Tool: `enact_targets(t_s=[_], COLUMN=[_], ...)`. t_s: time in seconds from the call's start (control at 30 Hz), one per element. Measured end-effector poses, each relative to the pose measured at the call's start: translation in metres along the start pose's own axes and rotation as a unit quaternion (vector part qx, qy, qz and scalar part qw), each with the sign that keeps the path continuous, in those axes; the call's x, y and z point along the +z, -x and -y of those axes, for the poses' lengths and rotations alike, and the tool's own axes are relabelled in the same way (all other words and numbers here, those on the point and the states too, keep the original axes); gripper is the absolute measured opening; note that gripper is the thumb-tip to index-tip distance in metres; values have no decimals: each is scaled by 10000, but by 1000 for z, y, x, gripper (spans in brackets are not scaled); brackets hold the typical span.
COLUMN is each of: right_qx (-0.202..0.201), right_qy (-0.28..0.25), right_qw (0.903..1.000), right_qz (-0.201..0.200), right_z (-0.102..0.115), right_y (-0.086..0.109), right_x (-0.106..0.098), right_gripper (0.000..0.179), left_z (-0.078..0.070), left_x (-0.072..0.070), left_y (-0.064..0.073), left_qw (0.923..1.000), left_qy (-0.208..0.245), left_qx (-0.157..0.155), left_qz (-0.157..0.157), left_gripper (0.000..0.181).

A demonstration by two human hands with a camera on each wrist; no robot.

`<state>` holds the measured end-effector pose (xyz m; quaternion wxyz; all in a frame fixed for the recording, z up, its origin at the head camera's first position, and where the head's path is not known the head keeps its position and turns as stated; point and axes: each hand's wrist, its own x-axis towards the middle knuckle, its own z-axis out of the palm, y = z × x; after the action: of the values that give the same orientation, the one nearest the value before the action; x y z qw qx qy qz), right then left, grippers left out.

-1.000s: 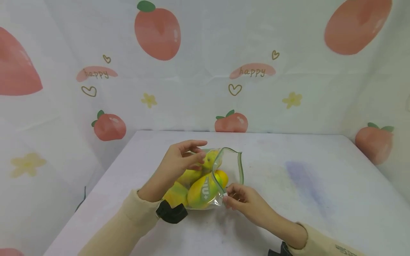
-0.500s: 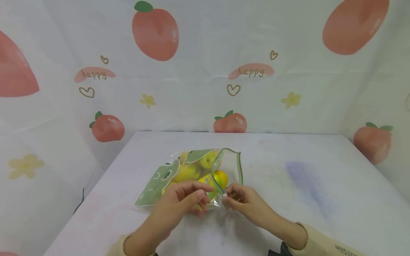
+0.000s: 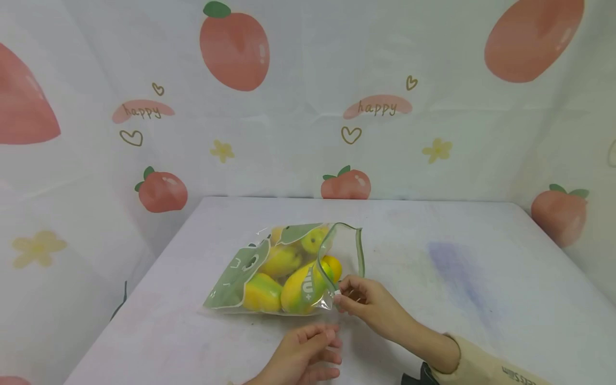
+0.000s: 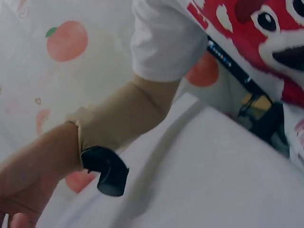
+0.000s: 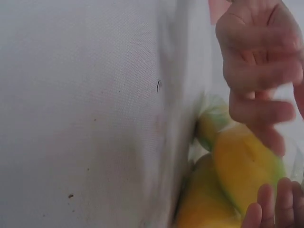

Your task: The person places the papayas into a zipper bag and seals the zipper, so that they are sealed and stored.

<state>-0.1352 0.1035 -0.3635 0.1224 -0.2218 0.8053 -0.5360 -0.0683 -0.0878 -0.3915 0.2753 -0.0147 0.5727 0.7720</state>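
Note:
A clear zip bag (image 3: pixel 226 291) with green print and a green-edged mouth lies on the table, its mouth facing right. Inside are several yellow-green fruits, among them a mango-like fruit (image 3: pixel 298 289) near the front and a rounder yellow fruit (image 3: pixel 314 240) at the back. My right hand (image 3: pixel 377 310) pinches the small white zip slider (image 3: pixel 338 293) at the near corner of the mouth. In front of the bag, apart from it, my left hand (image 3: pixel 305 355) holds nothing, its fingers loosely bent. The left wrist view catches only part of that hand.
The white table (image 3: pixel 433 321) carries a bluish smudge (image 3: pixel 457 272) on its right side. Behind it hangs a cloth backdrop (image 3: pixel 289 139) printed with peaches. A dark cable (image 3: pixel 120 302) shows at the left table edge.
My left hand has drawn back from over the bag toward the near side of the table, uncovering the fruits. The right hand stays at the slider; the bag looks unmoved.

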Motion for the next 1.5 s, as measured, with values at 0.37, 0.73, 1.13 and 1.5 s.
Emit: enact_targets(t_s=[0.37, 0.73, 1.13, 1.5], right_qx=[65, 78, 223, 345], right_qy=[99, 218, -208, -438], right_qw=[9999, 9997, 9995, 9984], right_qz=[-48, -45, 41, -128], right_z=[0, -2, 0, 0], right_y=[3, 5, -3, -37], right_x=[0, 0, -6, -16], right_gripper=[20, 21, 24, 20], left_z=[1, -4, -9, -17], left_x=[16, 25, 27, 28], left_y=[-13, -19, -25, -33], left_qw=[9871, 9814, 9791, 9754], left_qy=[1395, 1663, 1682, 1855], left_qx=[313, 155, 291, 492], left_qz=[-726, -951, -1101, -1087], left_gripper=[19, 18, 16, 15])
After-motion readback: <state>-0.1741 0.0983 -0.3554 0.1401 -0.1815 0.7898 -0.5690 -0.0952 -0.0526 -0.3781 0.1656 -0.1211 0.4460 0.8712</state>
